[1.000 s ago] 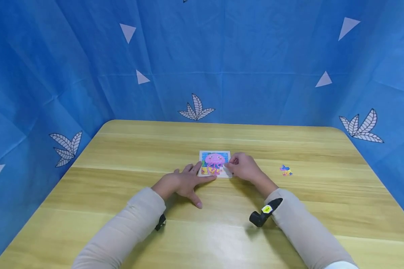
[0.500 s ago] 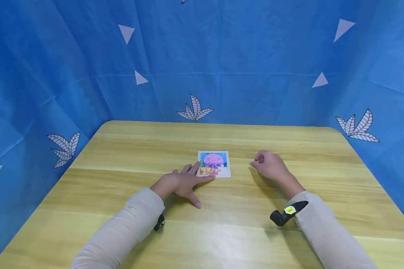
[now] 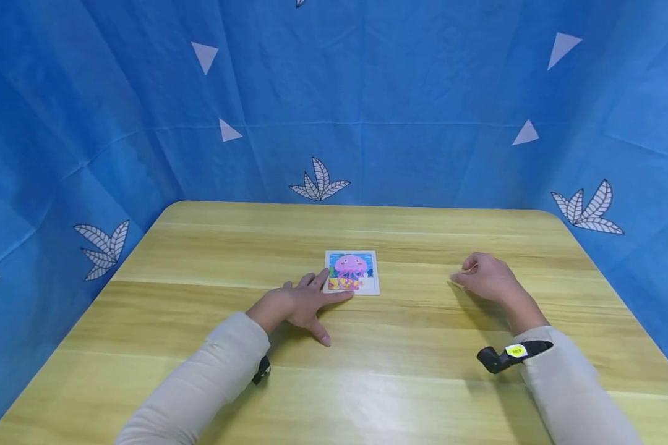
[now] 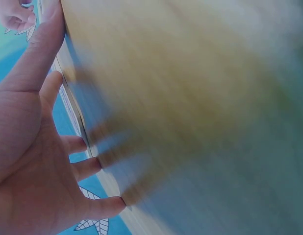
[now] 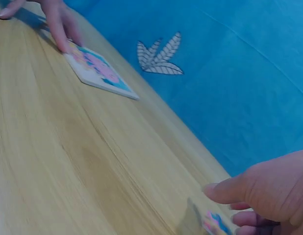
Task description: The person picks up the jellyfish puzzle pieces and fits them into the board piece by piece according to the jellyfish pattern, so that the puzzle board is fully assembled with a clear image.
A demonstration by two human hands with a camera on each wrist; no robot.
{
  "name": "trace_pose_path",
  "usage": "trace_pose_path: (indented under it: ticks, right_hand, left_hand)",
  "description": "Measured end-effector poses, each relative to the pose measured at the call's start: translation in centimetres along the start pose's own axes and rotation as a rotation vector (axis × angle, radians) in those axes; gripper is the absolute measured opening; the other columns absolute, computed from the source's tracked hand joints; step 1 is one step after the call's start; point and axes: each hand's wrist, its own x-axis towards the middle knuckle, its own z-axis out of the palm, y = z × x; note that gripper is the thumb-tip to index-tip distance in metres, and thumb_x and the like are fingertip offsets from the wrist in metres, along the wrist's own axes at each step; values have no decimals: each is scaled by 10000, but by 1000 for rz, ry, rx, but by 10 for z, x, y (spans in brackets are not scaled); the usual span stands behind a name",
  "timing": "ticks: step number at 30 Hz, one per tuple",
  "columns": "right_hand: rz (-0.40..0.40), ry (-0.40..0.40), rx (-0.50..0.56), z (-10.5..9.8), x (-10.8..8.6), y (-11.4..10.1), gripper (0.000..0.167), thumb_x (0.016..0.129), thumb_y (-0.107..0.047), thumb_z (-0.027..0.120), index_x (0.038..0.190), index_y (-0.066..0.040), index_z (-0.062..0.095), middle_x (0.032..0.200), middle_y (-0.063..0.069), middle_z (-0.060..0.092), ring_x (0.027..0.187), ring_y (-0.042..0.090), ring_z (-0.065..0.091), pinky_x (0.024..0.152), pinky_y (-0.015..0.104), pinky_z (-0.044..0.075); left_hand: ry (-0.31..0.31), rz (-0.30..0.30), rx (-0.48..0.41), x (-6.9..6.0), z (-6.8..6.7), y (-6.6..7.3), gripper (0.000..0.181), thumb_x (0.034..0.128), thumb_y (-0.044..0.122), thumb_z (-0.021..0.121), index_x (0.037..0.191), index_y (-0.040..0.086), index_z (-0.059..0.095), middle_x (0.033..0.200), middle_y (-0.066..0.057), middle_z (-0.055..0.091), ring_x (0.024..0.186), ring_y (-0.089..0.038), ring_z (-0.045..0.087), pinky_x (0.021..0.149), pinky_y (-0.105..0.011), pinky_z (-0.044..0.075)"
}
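Note:
A white-framed jigsaw puzzle (image 3: 351, 266) with a pink jellyfish picture lies flat on the table. Its lower right corner is blank white. My left hand (image 3: 306, 303) rests at its lower left, fingers spread, with fingertips on the frame's left and front edges. Well to the right, my right hand (image 3: 490, 278) hovers low with loosely bent fingers and a gap between thumb and index finger; I see nothing held. Colourful loose puzzle pieces (image 5: 216, 224) lie on the table just under it in the right wrist view, partly cut off; the hand hides them in the head view.
The wooden table (image 3: 401, 364) has rounded far corners. A blue curtain (image 3: 412, 105) with white triangles and leaf prints hangs behind it and along both sides.
My right hand has left the puzzle's right edge and moved right, over the spot where the loose pieces were visible. My left hand stays at the puzzle. The head view has shifted slightly.

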Motion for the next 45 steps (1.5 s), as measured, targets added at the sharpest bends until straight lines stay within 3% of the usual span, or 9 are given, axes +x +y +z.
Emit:
trace_pose_path:
  ticks: [6,13,27,45]
  right_hand:
    - [22,-7,-11,-2,-2,9,505,867,-388,652,1075,60,549,1019,210,592,875,305,544,693,376,445]
    - [24,6,-6,-1,-3,11,434,874,-337,646,1041,55,561,980,192,594,833,276,534,677,359,436]
    - [73,2,70,-1,-3,15,502,869,-323,655,1147,74,522,1109,268,575,980,371,554,778,438,449]
    - [-33,20,137,11,2,14,361,857,-206,673,1086,49,560,978,156,568,871,262,528,706,312,409]
  left_hand:
    - [2,-6,-7,-2,-2,-1,969,683,627,706,1457,518,132,1590,-83,-101,1446,-359,-2,1058,-675,133]
    - [4,-5,-31,-2,-1,-3,969,681,621,711,1452,526,132,1588,-77,-113,1447,-358,-21,1066,-670,108]
    - [9,3,-6,0,-1,-1,962,686,632,701,1449,534,123,1590,-70,-104,1448,-352,-9,1063,-666,135]
    - [11,9,-26,-1,0,-2,961,676,629,708,1450,527,147,1591,-81,-95,1445,-365,-5,1058,-677,124]
